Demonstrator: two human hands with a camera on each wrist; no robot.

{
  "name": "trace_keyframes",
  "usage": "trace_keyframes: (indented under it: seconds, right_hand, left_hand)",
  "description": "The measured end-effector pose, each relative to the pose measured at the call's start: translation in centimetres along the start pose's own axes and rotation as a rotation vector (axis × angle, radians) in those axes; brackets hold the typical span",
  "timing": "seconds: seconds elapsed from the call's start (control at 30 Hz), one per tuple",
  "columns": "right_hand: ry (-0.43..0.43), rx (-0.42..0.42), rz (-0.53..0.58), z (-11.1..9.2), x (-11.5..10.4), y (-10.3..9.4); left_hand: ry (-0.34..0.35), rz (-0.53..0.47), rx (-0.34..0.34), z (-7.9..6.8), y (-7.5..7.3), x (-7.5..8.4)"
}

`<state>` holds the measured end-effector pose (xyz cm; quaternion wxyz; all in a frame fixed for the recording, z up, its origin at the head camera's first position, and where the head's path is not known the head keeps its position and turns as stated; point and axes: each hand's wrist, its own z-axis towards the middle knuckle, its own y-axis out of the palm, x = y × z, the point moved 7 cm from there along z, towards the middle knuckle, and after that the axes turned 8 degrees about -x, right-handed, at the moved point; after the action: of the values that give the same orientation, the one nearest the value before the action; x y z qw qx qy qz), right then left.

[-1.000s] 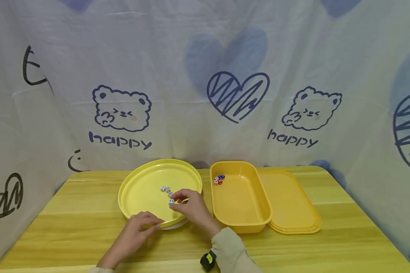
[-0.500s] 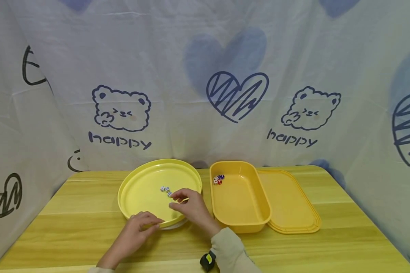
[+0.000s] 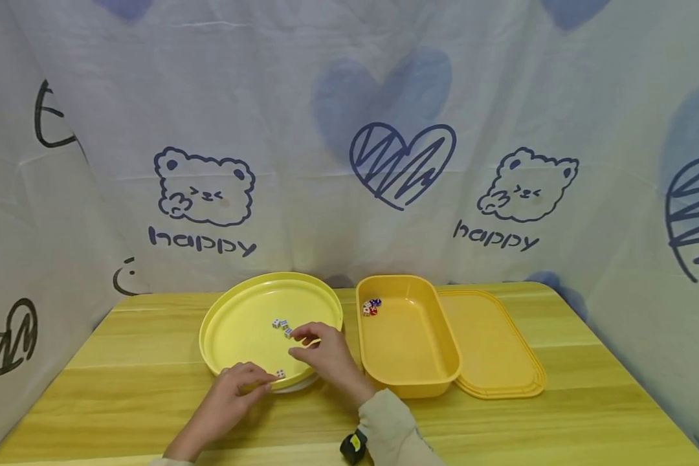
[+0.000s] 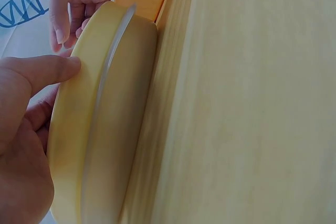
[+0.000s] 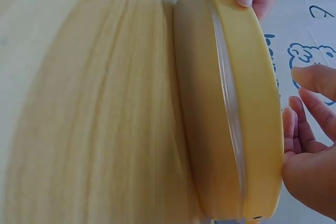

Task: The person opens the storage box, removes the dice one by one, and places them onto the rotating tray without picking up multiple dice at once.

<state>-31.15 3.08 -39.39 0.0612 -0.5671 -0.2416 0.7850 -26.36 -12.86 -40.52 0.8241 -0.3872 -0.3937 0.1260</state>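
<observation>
A round yellow tray (image 3: 239, 333) with a raised rim sits at the left of the table. My left hand (image 3: 235, 391) pinches its near rim, the thumb (image 4: 65, 69) against the outer wall in the left wrist view and the fingers over the inside. Right by those fingertips lies a white die (image 3: 280, 373). Three more white dice (image 3: 283, 323) are grouped near the tray's middle. Over the tray's right side, my right hand (image 3: 326, 353) holds nothing; its thumb and forefinger stand apart, close beside the group.
To the right stands a deep yellow-orange box (image 3: 410, 343) with several red, white and blue dice (image 3: 371, 307) in its far left corner. A flat yellow lid (image 3: 501, 349) lies beside it. Behind the wooden table (image 3: 122, 408) hangs a printed cloth (image 3: 303, 213).
The white die at my right fingertips has come away, blurred half a second ago, and now lies by my left fingertips at the near rim. Both hands stay in place.
</observation>
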Motion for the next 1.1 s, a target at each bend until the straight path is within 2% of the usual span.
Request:
trace_keyframes:
  seconds: [0.2, 0.37, 0.6, 0.73, 0.9, 1.1]
  right_hand:
    - [0.004, -0.029, 0.042, 0.0, -0.3, 0.0]
    - [0.033, -0.074, 0.089, 0.0, -2.1, -1.1]
    - [-0.025, -0.076, 0.061, 1.3, -7.0, -4.4]
    - [-0.016, -0.063, 0.052, 2.8, -8.4, -6.9]
    - [0.017, -0.038, 0.056, 4.7, -7.4, -10.0]
    - [0.051, 0.016, 0.065, 6.4, -4.0, -12.9]
  left_hand:
    - [0.0, -0.001, 0.011, -0.1, 0.0, -0.1]
    - [0.01, -0.018, -0.01, -0.1, 0.2, -0.1]
    - [-0.007, -0.007, -0.005, -0.1, 0.1, -0.1]
    - [-0.024, -0.009, -0.008, -0.1, 0.0, -0.2]
    - [-0.036, -0.017, -0.017, -0.1, 0.0, -0.3]
    - [-0.044, -0.022, -0.028, -0.1, 0.1, -0.4]
